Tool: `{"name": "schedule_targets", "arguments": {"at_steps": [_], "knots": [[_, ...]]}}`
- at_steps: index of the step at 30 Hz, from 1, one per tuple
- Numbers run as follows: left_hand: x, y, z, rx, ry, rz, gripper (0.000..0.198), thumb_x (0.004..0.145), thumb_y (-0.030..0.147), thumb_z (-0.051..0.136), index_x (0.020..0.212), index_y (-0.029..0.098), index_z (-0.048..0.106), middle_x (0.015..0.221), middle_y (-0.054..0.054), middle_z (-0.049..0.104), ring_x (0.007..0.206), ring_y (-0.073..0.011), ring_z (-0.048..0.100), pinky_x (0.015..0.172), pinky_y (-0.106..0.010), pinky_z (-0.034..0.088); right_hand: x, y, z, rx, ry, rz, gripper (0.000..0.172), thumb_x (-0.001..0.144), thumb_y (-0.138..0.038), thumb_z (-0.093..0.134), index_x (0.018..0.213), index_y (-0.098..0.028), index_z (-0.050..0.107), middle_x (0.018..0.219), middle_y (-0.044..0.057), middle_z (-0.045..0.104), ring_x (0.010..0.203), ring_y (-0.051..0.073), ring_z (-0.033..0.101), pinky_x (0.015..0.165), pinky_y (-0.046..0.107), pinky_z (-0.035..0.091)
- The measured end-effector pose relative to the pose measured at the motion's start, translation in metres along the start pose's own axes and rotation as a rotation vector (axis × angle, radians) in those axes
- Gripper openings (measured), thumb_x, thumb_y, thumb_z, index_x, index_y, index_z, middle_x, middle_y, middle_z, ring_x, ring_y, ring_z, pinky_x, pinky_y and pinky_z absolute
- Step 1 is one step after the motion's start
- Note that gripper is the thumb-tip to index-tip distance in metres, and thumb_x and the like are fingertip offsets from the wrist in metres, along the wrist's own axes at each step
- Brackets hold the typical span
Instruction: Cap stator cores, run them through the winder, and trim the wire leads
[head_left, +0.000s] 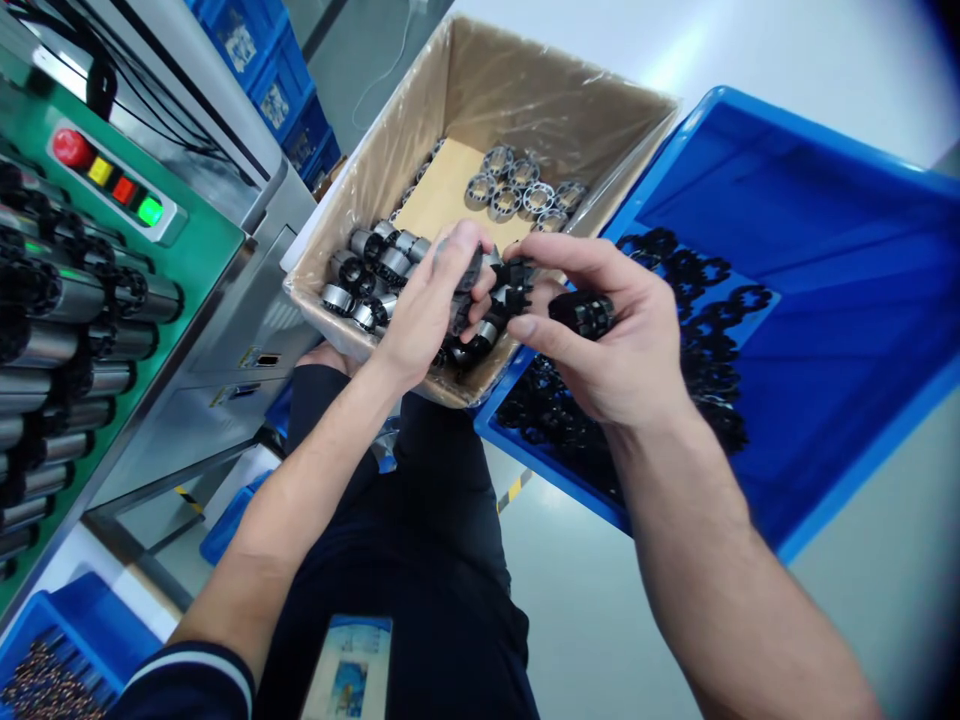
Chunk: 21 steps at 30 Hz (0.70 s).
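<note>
My left hand is closed around dark metal stator cores, partly hidden by the thumb and fingers. Close beside it, my right hand pinches toothed black plastic rings between thumb and fingertips. Another stack of black rings sits within the curl of that same hand. Both hands are over the near edge of a plastic-lined cardboard box. Inside the box, loose stator cores lie in a heap, and several silvery slotted cores stand on a cardboard sheet.
A blue tray of black plastic rings adjoins the box on the right. At left, a green machine top carries rows of metal cores and a button panel. Blue bins stand behind; another bin is lower left.
</note>
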<state>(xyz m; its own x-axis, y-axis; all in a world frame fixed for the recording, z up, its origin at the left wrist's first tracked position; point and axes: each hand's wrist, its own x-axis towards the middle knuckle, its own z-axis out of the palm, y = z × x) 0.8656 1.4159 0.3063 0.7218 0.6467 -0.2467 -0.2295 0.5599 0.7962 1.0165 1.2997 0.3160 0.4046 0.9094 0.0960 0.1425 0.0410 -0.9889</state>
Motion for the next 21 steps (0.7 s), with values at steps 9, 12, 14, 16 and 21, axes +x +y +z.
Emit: {"name": "schedule_targets", "arguments": {"at_steps": [9, 12, 14, 16, 21], "knots": [[-0.006, -0.014, -0.01, 0.117, -0.077, 0.072, 0.084, 0.109, 0.102, 0.046, 0.138, 0.029, 0.075, 0.086, -0.005, 0.066, 0.065, -0.0152, 0.058, 0.052, -0.027, 0.044, 0.0, -0.002, 0.01, -0.226, 0.086, -0.118, 0.046, 0.096, -0.043, 0.104, 0.138, -0.035, 0.089, 0.134, 0.005, 0.088, 0.073, 0.019, 0.074, 0.088, 0.052, 0.079], [-0.006, -0.016, -0.01, 0.157, -0.129, 0.078, 0.087, 0.111, 0.101, 0.042, 0.153, 0.031, 0.074, 0.081, -0.003, 0.064, 0.061, -0.0151, 0.058, 0.051, -0.027, 0.043, 0.0, 0.003, 0.009, -0.236, 0.078, -0.124, 0.047, 0.097, -0.046, 0.104, 0.139, -0.036, 0.088, 0.129, 0.004, 0.087, 0.072, 0.019, 0.074, 0.087, 0.051, 0.079], [-0.005, -0.018, -0.011, 0.179, -0.144, 0.092, 0.091, 0.111, 0.103, 0.038, 0.156, 0.032, 0.074, 0.077, -0.002, 0.063, 0.058, -0.0154, 0.057, 0.049, -0.028, 0.041, 0.0, 0.005, 0.007, -0.233, 0.076, -0.129, 0.047, 0.096, -0.048, 0.104, 0.139, -0.036, 0.089, 0.126, 0.004, 0.088, 0.072, 0.019, 0.074, 0.086, 0.051, 0.079], [-0.005, -0.019, -0.012, 0.209, -0.147, 0.1, 0.092, 0.111, 0.103, 0.035, 0.154, 0.032, 0.075, 0.076, -0.002, 0.064, 0.058, -0.0158, 0.058, 0.048, -0.028, 0.04, 0.0, 0.005, 0.006, -0.239, 0.081, -0.124, 0.049, 0.094, -0.05, 0.105, 0.138, -0.035, 0.09, 0.132, 0.005, 0.088, 0.074, 0.02, 0.074, 0.086, 0.051, 0.079], [-0.008, -0.011, -0.01, 0.271, -0.126, 0.091, 0.072, 0.118, 0.093, 0.046, 0.139, 0.032, 0.078, 0.083, -0.003, 0.065, 0.066, -0.0162, 0.061, 0.056, -0.027, 0.047, 0.002, 0.004, 0.002, -0.194, 0.068, -0.122, 0.046, 0.091, -0.051, 0.108, 0.133, -0.04, 0.094, 0.134, 0.003, 0.09, 0.077, 0.02, 0.073, 0.082, 0.049, 0.077]]}}
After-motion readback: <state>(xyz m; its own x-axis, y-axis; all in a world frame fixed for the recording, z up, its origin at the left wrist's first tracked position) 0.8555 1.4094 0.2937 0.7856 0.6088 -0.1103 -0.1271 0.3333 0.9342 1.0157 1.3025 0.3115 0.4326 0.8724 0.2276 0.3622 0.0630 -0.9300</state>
